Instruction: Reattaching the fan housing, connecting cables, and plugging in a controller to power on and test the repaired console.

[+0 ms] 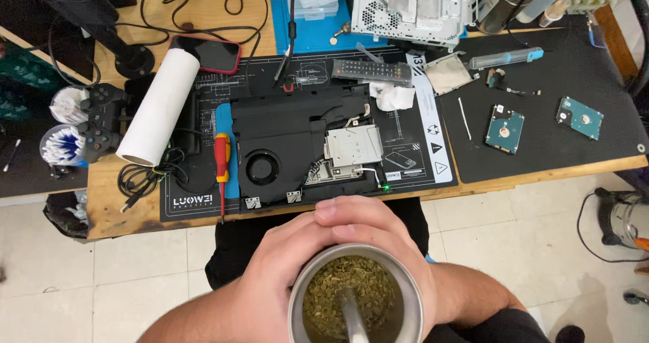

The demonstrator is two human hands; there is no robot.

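A steel cup point(295, 301) filled with green chopped herb sits close under the camera, a metal straw point(353, 318) standing in it. My left hand point(274, 265) wraps the cup's left side. My right hand point(414, 258) wraps its right side, the fingers of both meeting over the far rim. Both hands hold the cup over my lap, in front of the wooden bench edge. Just beyond lies an opened black game console point(297, 147) with its fan and a metal drive cage exposed.
A red-and-yellow screwdriver point(222, 167) lies left of the console beside a white paper roll point(159, 106) and a black game controller point(101, 120). Further back are a remote control point(372, 69), a phone point(209, 52) and a metal chassis point(412, 8). Two hard drives point(504, 128) point(579, 117) lie right.
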